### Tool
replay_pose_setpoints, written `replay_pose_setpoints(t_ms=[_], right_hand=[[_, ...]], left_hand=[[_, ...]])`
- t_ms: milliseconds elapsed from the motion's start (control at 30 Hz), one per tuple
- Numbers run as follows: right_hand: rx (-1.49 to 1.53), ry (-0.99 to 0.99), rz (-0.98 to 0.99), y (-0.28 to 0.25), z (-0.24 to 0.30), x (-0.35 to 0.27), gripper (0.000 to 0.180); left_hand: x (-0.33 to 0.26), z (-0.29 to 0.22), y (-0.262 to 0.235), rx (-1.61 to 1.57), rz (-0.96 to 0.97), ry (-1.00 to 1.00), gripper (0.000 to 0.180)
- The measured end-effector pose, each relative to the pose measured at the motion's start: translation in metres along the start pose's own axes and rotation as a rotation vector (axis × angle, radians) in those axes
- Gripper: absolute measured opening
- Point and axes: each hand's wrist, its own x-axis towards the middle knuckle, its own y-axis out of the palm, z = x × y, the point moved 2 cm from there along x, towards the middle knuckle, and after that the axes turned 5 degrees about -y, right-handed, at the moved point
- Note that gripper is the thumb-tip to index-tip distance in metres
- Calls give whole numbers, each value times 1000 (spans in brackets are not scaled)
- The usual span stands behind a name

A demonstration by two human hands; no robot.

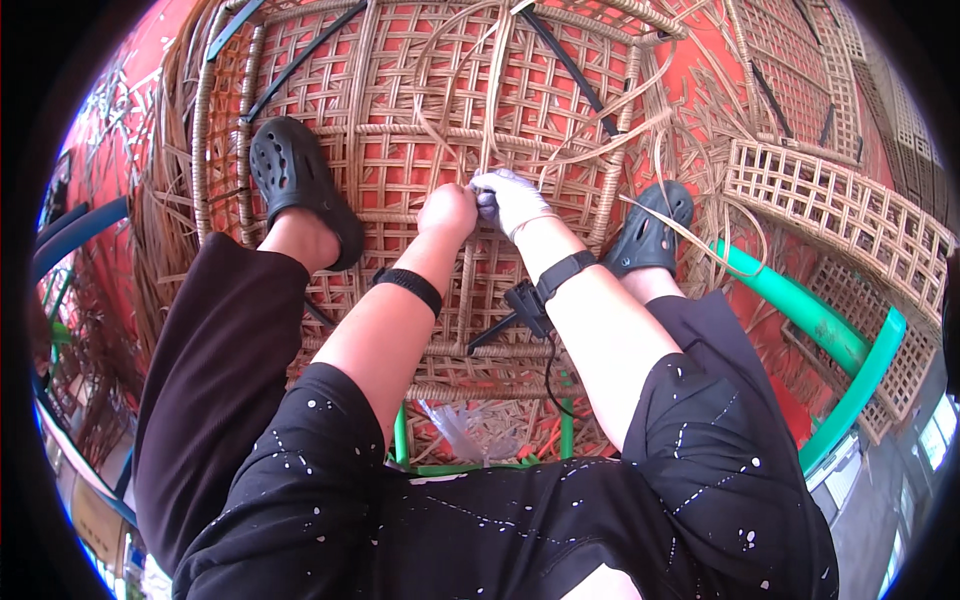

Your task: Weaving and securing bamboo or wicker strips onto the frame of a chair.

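A large woven rattan panel (400, 95) with an open grid and wrapped bars lies in front of me, between and under my feet. My bare left hand (448, 210) is closed over its middle bar, its fingers curled and mostly hidden. Pressed against it, my right hand (512, 203) wears a pale glove and has its fingers closed together beside the same bar. A long rattan strip (432, 118) loops down toward both hands, and the right fingers seem to pinch it. Just what lies inside the left fist is hidden.
Loose strips (178, 190) are heaped at the left, with scraps on the red floor. More woven panels (815, 185) stand at the right near a green tube (800, 310). My dark clogs (295, 170) rest on the panel's sides. A small black device (528, 308) hangs by my right wrist.
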Motion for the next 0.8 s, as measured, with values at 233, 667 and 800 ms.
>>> replay_pose_setpoints(t_ms=[233,667,800], right_hand=[[-468,-58,91,4,17,-10,12],[-1795,-249,61,22,54,-32,36],[-1424,-240,106,-14,84,-40,31]], left_hand=[[-6,-6,-8,207,65,150,34],[-7,23,1,-119,18,429,29],[-11,15,5,-221,-5,407,30]])
